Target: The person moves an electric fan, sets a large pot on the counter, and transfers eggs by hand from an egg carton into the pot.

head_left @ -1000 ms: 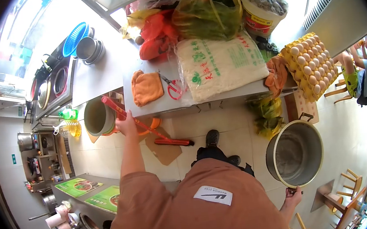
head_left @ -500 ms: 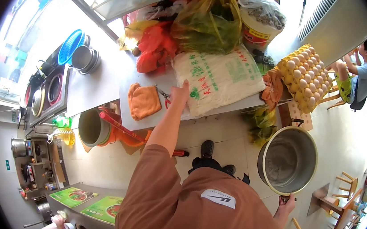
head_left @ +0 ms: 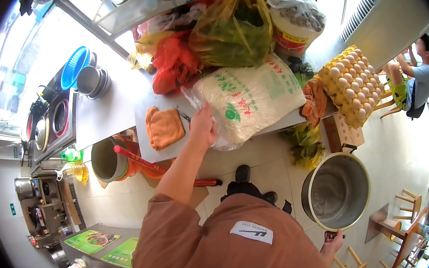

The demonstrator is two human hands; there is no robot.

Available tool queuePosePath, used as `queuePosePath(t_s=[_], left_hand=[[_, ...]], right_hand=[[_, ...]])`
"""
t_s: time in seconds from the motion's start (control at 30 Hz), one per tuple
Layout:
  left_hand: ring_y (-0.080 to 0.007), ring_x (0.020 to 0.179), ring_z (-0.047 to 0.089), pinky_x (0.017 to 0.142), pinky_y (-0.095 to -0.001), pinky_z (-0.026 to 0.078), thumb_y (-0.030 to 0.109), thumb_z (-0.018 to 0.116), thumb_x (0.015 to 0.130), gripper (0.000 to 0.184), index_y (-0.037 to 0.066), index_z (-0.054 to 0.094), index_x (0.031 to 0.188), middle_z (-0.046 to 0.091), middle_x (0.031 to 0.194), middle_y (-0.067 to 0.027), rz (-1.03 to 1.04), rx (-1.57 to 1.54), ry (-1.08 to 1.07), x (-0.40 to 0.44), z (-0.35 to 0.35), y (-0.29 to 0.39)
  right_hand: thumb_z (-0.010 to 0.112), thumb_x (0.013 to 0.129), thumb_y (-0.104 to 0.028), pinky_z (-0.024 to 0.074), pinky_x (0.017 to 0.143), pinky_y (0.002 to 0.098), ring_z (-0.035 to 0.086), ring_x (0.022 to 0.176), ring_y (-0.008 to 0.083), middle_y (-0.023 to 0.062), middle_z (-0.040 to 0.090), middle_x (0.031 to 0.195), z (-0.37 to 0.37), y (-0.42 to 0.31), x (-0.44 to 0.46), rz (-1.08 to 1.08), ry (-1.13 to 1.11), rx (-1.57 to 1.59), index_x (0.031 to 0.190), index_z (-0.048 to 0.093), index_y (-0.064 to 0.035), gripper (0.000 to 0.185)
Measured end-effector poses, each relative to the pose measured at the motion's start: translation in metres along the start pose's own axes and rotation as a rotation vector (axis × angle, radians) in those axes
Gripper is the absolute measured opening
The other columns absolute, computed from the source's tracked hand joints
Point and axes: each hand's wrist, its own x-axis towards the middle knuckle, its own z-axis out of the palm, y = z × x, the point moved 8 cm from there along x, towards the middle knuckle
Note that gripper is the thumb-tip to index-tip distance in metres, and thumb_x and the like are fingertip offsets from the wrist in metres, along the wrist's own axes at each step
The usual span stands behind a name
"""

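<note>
My left hand (head_left: pixel 203 127) is closed on the left edge of a clear plastic bag (head_left: pixel 253 101) with green and red print, filled with something pale, on the metal counter (head_left: pixel 174 151). Just left of that hand lie a folded orange cloth (head_left: pixel 164 127) and scissors (head_left: pixel 184 116), partly hidden. At the lower right my right hand (head_left: pixel 331 243) grips the near handle of a large, empty metal pot (head_left: pixel 336 192), which is held above the floor. A red-handled tool (head_left: pixel 141 161) leans beside a bucket (head_left: pixel 110 159) at the left.
Egg trays (head_left: pixel 351 85) stand at the counter's right end. Bags of greens (head_left: pixel 232 32) and a white tub (head_left: pixel 294 26) sit at the back. A stove (head_left: pixel 48 122) is at the left. Another person (head_left: pixel 417 76) sits at the far right, near wooden chairs (head_left: pixel 407 205).
My left hand has let go of the red-handled tool, moved up to the counter and taken hold of the plastic bag's edge, which is now lifted. My right hand still holds the pot.
</note>
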Motion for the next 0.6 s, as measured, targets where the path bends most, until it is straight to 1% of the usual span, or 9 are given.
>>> queuePosePath(t_s=[0.07, 0.13, 0.2, 0.3, 0.4, 0.47, 0.5, 0.57, 0.6], left_hand=[[-0.0067, 0.036, 0.028, 0.032, -0.0241, 0.021, 0.028, 0.051, 0.092, 0.022, 0.018, 0.048, 0.073, 0.033, 0.051, 0.0070, -0.020, -0.082, -0.064, -0.011, 0.004, 0.004], [-0.0069, 0.038, 0.030, 0.032, -0.0223, 0.023, 0.029, 0.053, 0.091, 0.021, 0.018, 0.046, 0.074, 0.035, 0.053, 0.0058, 0.026, -0.065, -0.025, -0.018, -0.007, 0.019], [-0.0062, 0.037, 0.030, 0.031, -0.0215, 0.023, 0.028, 0.054, 0.091, 0.026, 0.018, 0.043, 0.070, 0.035, 0.053, 0.0064, 0.117, -0.005, 0.002, -0.005, -0.032, 0.041], [-0.0052, 0.038, 0.033, 0.031, -0.0213, 0.024, 0.029, 0.053, 0.092, 0.028, 0.017, 0.044, 0.068, 0.035, 0.053, 0.0074, 0.148, 0.078, 0.035, 0.017, -0.063, 0.083], [-0.0046, 0.037, 0.033, 0.031, -0.0208, 0.024, 0.030, 0.052, 0.092, 0.027, 0.016, 0.047, 0.069, 0.034, 0.053, 0.0084, 0.184, 0.137, 0.037, 0.037, -0.091, 0.122], [-0.0082, 0.047, 0.045, 0.041, -0.0230, 0.037, 0.032, 0.051, 0.092, 0.026, 0.011, 0.055, 0.077, 0.042, 0.058, 0.0047, 0.320, 0.381, 0.106, 0.048, -0.112, 0.140], [-0.0082, 0.047, 0.045, 0.041, -0.0230, 0.037, 0.032, 0.051, 0.092, 0.026, 0.011, 0.055, 0.077, 0.042, 0.058, 0.0047, 0.309, 0.383, 0.095, 0.058, -0.118, 0.133], [-0.0136, 0.069, 0.055, 0.062, -0.0274, 0.047, 0.032, 0.052, 0.092, 0.030, 0.004, 0.060, 0.094, 0.053, 0.072, -0.0016, 0.391, 0.612, 0.352, 0.074, -0.151, 0.123], [-0.0232, 0.086, 0.058, 0.080, -0.0332, 0.045, 0.031, 0.056, 0.089, 0.037, -0.002, 0.058, 0.105, 0.060, 0.089, -0.0109, 0.461, 0.679, 0.341, 0.084, -0.160, 0.113]], right_hand=[[0.056, 0.085, -0.014, 0.0491, 0.050, 0.0310, 0.054, 0.056, 0.0161, 0.0034, 0.055, 0.068, 0.004, -0.005, -0.010, -0.002, 0.053, 0.006, 0.077, 0.053, -0.0053, 0.012], [0.056, 0.085, -0.013, 0.0487, 0.049, 0.0304, 0.053, 0.056, 0.0158, 0.0033, 0.055, 0.067, 0.001, -0.006, -0.015, 0.006, 0.120, 0.015, 0.076, 0.053, -0.0056, 0.012], [0.057, 0.084, -0.012, 0.0490, 0.048, 0.0299, 0.053, 0.056, 0.0153, 0.0034, 0.055, 0.068, 0.001, -0.009, -0.012, -0.021, 0.067, 0.036, 0.076, 0.052, -0.0057, 0.011], [0.057, 0.084, -0.012, 0.0492, 0.048, 0.0301, 0.053, 0.055, 0.0152, 0.0031, 0.054, 0.067, 0.003, -0.012, -0.014, 0.001, 0.045, 0.066, 0.076, 0.052, -0.0061, 0.011], [0.056, 0.085, -0.013, 0.0483, 0.048, 0.0302, 0.049, 0.053, 0.0136, 0.0013, 0.050, 0.063, 0.011, -0.024, -0.024, -0.024, 0.095, 0.063, 0.073, 0.050, -0.0080, 0.014], [0.055, 0.086, -0.014, 0.0477, 0.047, 0.0300, 0.046, 0.051, 0.0120, 0.0004, 0.047, 0.061, 0.015, -0.033, -0.029, -0.020, 0.094, 0.044, 0.073, 0.048, -0.0084, 0.016], [0.055, 0.086, -0.014, 0.0477, 0.047, 0.0300, 0.046, 0.051, 0.0120, 0.0004, 0.047, 0.061, 0.018, -0.038, -0.030, -0.027, 0.107, 0.046, 0.073, 0.048, -0.0084, 0.016], [0.055, 0.086, -0.014, 0.0472, 0.046, 0.0299, 0.045, 0.049, 0.0118, 0.0006, 0.046, 0.060, 0.021, -0.045, -0.035, -0.043, 0.126, 0.018, 0.073, 0.047, -0.0082, 0.016], [0.055, 0.085, -0.013, 0.0464, 0.044, 0.0294, 0.044, 0.047, 0.0116, 0.0007, 0.045, 0.059, 0.014, -0.042, -0.021, -0.045, 0.037, 0.041, 0.072, 0.047, -0.0083, 0.017]])
